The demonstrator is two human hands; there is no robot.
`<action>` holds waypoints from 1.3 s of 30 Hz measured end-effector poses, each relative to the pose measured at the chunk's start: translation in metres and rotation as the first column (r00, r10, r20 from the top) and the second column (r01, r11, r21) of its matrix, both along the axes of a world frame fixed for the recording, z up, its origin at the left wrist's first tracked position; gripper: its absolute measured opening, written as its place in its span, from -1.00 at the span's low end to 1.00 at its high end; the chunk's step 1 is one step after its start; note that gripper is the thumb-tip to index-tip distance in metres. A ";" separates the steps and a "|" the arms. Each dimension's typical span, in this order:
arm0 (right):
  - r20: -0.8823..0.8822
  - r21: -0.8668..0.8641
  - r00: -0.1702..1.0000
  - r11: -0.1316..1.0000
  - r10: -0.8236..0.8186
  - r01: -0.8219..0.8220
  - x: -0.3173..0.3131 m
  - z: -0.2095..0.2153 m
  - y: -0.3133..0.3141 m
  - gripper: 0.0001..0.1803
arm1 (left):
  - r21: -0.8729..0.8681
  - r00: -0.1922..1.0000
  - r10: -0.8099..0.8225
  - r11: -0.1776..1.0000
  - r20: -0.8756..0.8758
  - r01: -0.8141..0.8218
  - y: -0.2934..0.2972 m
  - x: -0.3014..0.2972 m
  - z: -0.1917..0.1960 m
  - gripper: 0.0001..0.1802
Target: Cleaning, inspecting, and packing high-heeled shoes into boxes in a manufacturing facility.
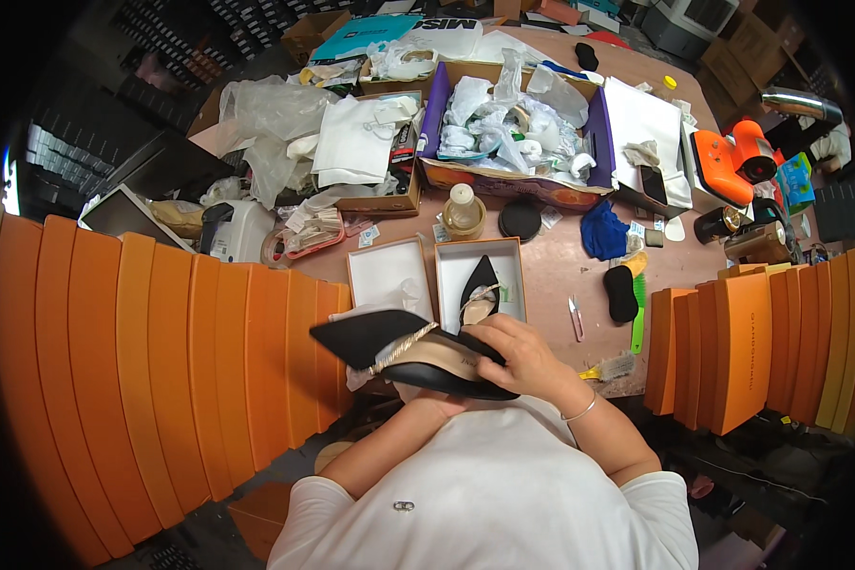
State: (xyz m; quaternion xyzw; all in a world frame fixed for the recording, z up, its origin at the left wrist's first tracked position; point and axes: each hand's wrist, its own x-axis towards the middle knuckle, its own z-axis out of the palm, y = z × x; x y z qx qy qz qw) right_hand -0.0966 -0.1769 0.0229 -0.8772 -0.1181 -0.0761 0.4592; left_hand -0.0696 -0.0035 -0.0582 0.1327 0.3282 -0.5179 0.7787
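Nearest the camera is a white short-sleeved shirt point(484, 484) on the wearer's body, just below both hands. Beyond the hands spreads a broad pinkish-brown tabletop point(556, 256); the body and the held shoe hide most of its near edge, and its far part, well away from the hands, is heaped with goods. Left of the left hand, a long row of upright orange cardboard boxes point(161, 361) comes near the forearm and hems in that side. Well apart to the right of the right hand stands a shorter row of orange and yellow boxes point(741, 351); the gap between gives that hand more room sideways. In the far room, ahead and to the left, dark boxes point(209, 28) are stacked.

Well ahead of the hands, a purple-sided cardboard box point(434, 109) overflows with crumpled white wrapping. Just beyond them sits an open white-lined shoe box point(449, 271).

A black pointed-toe shoe with a gold strap point(350, 339) is held in front of that box, toe leftward. The right hand point(518, 359) grips its heel end; the left hand point(437, 404) is beneath, mostly hidden, so its grip cannot be told. A second black pointed shoe point(481, 276) lies inside the box. Beyond the right hand, to its right, lie a black padded oval point(621, 293) and small pink-handled snips point(577, 321).
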 end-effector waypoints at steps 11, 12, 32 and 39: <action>-0.314 0.353 0.887 0.826 -0.339 0.440 -0.022 -0.047 -0.039 -0.60 | 0.046 0.986 0.115 0.992 0.118 -0.121 0.007 0.026 0.006 -0.35; -0.384 0.281 0.861 0.847 -0.333 0.452 -0.040 -0.048 -0.039 -0.59 | 0.055 0.986 0.132 0.989 0.100 -0.138 0.008 0.032 0.007 -0.34; -0.397 0.788 0.711 0.613 0.581 -0.061 -0.035 -0.047 -0.003 -0.76 | 0.345 0.733 -0.170 0.934 0.658 -0.094 0.017 0.041 0.026 -0.53; -0.341 -0.102 0.817 0.882 -0.465 0.460 -0.036 -0.143 -0.009 -0.40 | 0.442 0.995 0.090 0.895 -0.047 -0.061 0.067 0.042 -0.057 -0.06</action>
